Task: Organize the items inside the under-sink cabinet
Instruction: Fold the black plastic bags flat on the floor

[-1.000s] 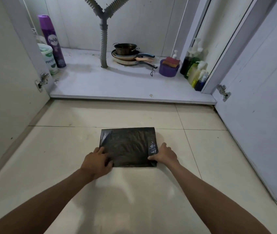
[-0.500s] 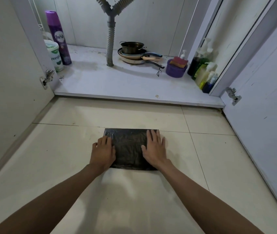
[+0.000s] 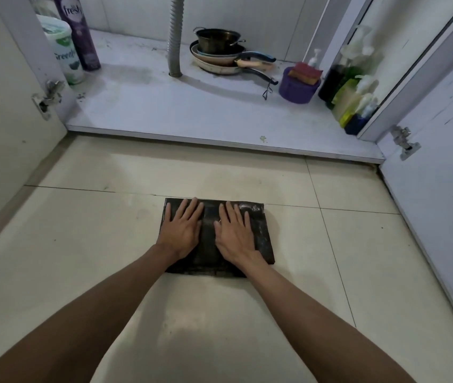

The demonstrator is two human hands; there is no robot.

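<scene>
A folded black plastic bag [image 3: 261, 236] lies flat on the tiled floor in front of the open under-sink cabinet. My left hand [image 3: 182, 230] rests palm down on its left half, fingers spread. On the right half lies my right hand [image 3: 235, 234], also flat with fingers apart. Neither hand grips the bag. Inside the cabinet, stacked pans [image 3: 219, 55] sit near the grey drain hose [image 3: 175, 37]. A purple tub with a sponge [image 3: 298, 84] stands to their right.
A purple spray can [image 3: 78, 31] and a white tub [image 3: 63, 48] stand at the cabinet's back left. Several soap and cleaner bottles [image 3: 351, 87] crowd the right corner. Cabinet doors hang open on both sides, with hinges [image 3: 405, 142] sticking out. The cabinet floor [image 3: 181, 111] is stained.
My hands moved from the bag's near corners onto its top and now press it flat. The view has moved closer to the cabinet.
</scene>
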